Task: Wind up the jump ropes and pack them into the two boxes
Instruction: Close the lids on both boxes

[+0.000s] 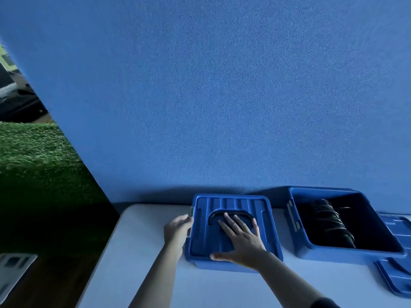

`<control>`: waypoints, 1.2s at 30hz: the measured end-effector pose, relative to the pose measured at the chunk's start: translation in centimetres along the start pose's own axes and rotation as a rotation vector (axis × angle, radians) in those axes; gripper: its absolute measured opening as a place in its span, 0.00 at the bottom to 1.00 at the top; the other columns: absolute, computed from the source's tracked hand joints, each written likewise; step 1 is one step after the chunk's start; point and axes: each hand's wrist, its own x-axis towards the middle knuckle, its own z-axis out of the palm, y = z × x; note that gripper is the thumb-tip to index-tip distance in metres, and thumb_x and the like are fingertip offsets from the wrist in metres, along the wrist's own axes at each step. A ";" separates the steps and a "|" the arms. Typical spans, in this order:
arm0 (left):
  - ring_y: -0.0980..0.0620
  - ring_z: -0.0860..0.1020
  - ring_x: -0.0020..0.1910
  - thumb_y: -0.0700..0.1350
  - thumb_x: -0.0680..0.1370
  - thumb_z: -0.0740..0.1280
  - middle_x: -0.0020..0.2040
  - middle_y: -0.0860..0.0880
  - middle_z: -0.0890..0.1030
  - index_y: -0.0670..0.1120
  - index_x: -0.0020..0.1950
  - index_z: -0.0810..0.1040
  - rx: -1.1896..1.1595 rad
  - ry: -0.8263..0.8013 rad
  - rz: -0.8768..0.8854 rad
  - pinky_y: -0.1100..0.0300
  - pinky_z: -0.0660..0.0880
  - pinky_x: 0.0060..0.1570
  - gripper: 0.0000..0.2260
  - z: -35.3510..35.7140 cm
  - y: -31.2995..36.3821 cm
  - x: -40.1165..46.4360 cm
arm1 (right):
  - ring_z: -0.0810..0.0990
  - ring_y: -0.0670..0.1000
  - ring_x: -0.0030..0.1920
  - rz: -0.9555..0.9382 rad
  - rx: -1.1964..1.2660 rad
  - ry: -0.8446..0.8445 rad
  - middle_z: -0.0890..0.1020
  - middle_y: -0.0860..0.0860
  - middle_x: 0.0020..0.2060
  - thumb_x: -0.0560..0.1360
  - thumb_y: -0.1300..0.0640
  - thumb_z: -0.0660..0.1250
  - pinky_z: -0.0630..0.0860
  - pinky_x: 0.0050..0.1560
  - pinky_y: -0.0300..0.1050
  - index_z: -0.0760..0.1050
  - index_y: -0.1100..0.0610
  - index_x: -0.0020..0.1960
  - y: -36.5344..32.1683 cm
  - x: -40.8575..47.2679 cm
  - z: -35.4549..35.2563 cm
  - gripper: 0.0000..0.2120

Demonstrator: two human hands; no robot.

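Note:
A blue box with its ribbed lid [242,206] on stands on the white table [142,252], a dark carry handle lying flat in the lid's recess. My right hand [241,238] lies flat on the lid with fingers spread. My left hand [178,227] grips the box's left side at the grey latch, fingers curled round the edge. To the right stands a second blue box [300,225], uncovered, with wound dark jump ropes [331,221] inside.
A loose blue lid [398,276] lies on the table at the far right, partly under the uncovered box. A blue wall panel [222,96] rises right behind the boxes. Green turf and dark floor lie left of the table.

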 end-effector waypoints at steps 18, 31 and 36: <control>0.37 0.77 0.53 0.46 0.73 0.71 0.54 0.40 0.80 0.41 0.58 0.77 0.924 0.225 0.622 0.46 0.74 0.48 0.16 5.0 -1.6 -2.6 | 0.59 0.44 0.74 0.025 0.010 0.360 0.62 0.43 0.73 0.69 0.24 0.48 0.41 0.71 0.52 0.66 0.48 0.71 0.5 -0.8 0.9 0.40; 0.49 0.74 0.67 0.61 0.79 0.52 0.70 0.51 0.73 0.67 0.68 0.68 1.387 -0.184 0.891 0.35 0.53 0.64 0.17 9.9 -5.6 -5.2 | 0.82 0.50 0.42 0.649 1.161 0.336 0.85 0.51 0.42 0.64 0.43 0.75 0.80 0.43 0.46 0.81 0.55 0.47 7.4 -3.2 0.3 0.19; 0.50 0.71 0.69 0.62 0.80 0.53 0.71 0.53 0.71 0.68 0.69 0.65 1.376 -0.159 0.910 0.36 0.48 0.66 0.17 9.8 -5.7 -5.0 | 0.79 0.50 0.44 0.660 0.840 0.593 0.81 0.50 0.44 0.62 0.50 0.79 0.76 0.42 0.42 0.76 0.58 0.51 6.8 -3.0 -0.3 0.22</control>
